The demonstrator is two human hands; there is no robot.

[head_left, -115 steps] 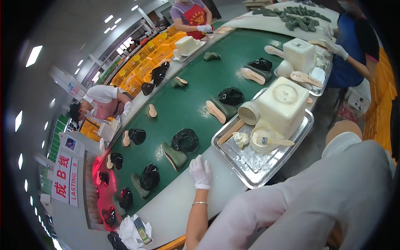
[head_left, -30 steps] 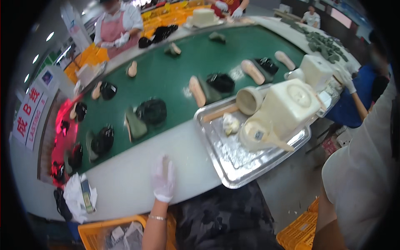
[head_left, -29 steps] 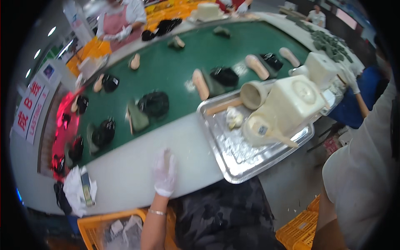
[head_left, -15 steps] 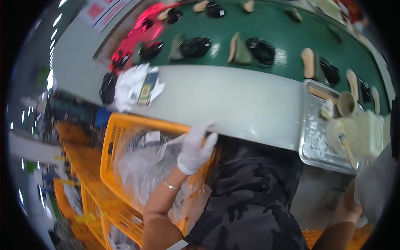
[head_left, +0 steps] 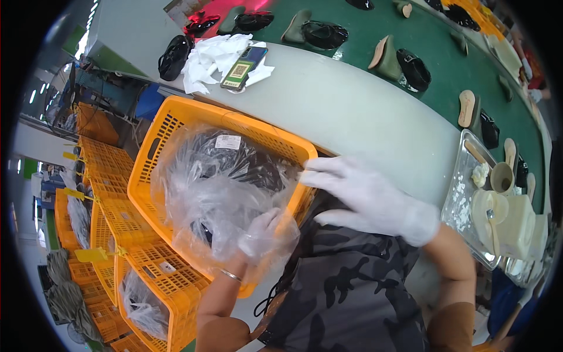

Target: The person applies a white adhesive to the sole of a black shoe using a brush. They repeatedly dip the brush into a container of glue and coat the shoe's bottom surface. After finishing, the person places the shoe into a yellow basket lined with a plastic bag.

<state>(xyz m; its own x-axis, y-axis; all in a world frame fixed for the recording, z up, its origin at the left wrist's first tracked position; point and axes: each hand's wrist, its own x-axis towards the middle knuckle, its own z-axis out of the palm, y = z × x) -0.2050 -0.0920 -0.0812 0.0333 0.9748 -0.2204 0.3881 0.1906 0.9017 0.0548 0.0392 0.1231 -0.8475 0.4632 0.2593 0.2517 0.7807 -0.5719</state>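
A yellow-orange plastic crate [head_left: 167,109] stands at the left front, below the worktable's edge. Inside lies a large clear plastic bag [head_left: 205,196] with dark, shiny pieces [head_left: 258,170] and a white label [head_left: 228,142] showing through. My left hand [head_left: 260,234], in a white glove, is down in the crate's near right corner. Its fingers are closed on the plastic, which partly covers them. My right hand [head_left: 369,199], also white-gloved, has its fingers stretched out and the thumb apart. Its fingertips come to the crate's right rim, and it holds nothing.
A pale worktable [head_left: 352,111] borders a green conveyor [head_left: 375,26] carrying soles and black shoe parts. A metal tray [head_left: 460,202] with a cup [head_left: 502,178] and brush stands right. White cloths [head_left: 211,58] and a phone [head_left: 244,67] lie at the back left; stacked crates [head_left: 111,193] stand left.
My left hand has gone down into the crate and closed on the plastic bag. My right hand has come from the far right to the crate's rim. The view has shifted.
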